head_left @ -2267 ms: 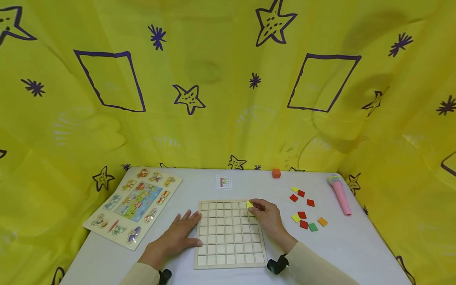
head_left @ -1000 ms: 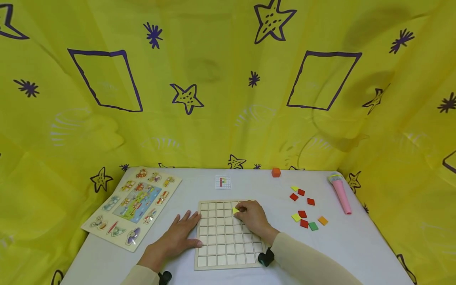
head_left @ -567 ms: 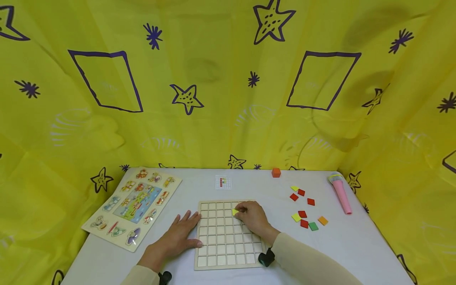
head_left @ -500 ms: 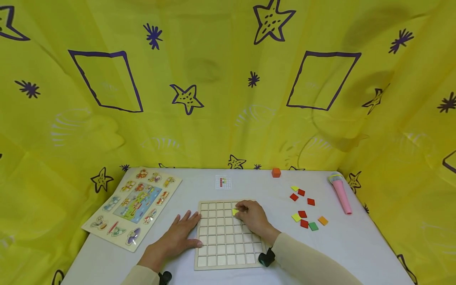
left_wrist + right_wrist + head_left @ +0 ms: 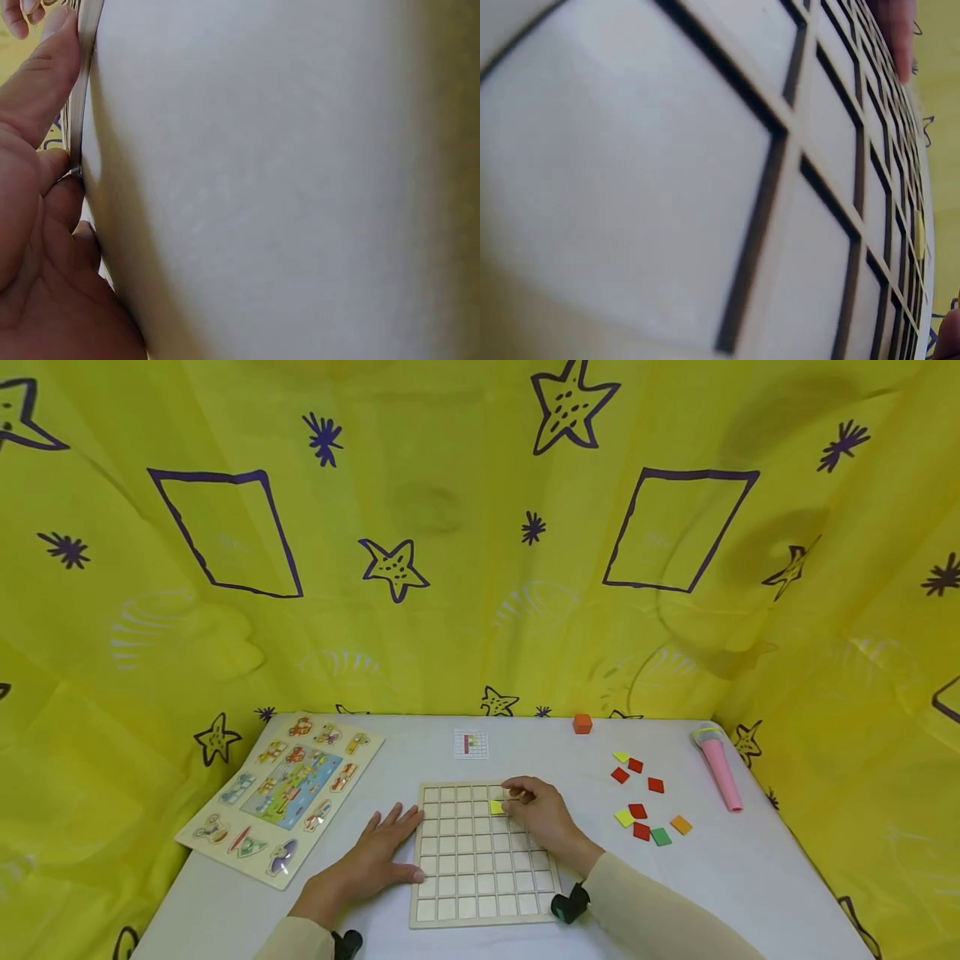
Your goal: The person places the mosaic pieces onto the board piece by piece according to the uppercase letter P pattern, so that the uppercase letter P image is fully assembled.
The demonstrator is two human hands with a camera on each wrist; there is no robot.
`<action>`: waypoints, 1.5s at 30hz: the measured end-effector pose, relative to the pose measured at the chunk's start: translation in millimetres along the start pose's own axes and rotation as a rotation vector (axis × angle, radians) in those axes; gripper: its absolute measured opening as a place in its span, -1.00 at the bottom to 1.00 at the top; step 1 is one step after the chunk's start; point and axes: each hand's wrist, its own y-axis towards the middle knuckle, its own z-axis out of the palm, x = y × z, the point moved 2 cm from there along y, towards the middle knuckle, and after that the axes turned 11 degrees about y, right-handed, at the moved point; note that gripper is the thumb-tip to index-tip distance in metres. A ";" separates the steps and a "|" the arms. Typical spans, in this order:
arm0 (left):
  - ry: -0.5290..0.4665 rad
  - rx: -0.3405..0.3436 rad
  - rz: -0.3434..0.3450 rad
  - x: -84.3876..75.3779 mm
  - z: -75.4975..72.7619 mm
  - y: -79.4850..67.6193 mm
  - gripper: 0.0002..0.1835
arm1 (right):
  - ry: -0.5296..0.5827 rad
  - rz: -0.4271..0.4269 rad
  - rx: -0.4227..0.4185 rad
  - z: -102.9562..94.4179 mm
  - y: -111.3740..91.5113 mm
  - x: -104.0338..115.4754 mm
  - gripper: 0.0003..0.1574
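Note:
A wooden grid board (image 5: 456,920) lies on the white table. A yellow square tile (image 5: 497,807) sits in a cell of its second row from the back. In the right wrist view the yellow tile (image 5: 919,234) lies among the cells, apart from the fingertip (image 5: 949,339). My right hand (image 5: 551,818) hovers over the board's back right part, thumb beside the tile, fingers bent and pinching nothing that I can see. My left hand (image 5: 369,864) rests spread on the table, with its fingertips and thumb (image 5: 46,79) against the board's left edge.
Several red tiles (image 5: 656,786), yellow tiles (image 5: 625,817), a green tile (image 5: 661,837) and an orange tile (image 5: 681,824) lie right. Behind are a pattern card (image 5: 471,744) and an orange cube (image 5: 582,724). A picture puzzle (image 5: 285,793) lies left, a pink toy microphone (image 5: 722,772) far right.
My right hand carried the yellow tile left from the back right corner and set it into a cell. It has since let go and drawn slightly right. My left hand stayed put.

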 end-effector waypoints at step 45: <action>-0.003 -0.003 -0.038 -0.6 3.2 0.9 0.08 | -0.213 0.175 -0.211 -203.1 -62.6 -25.0 -0.35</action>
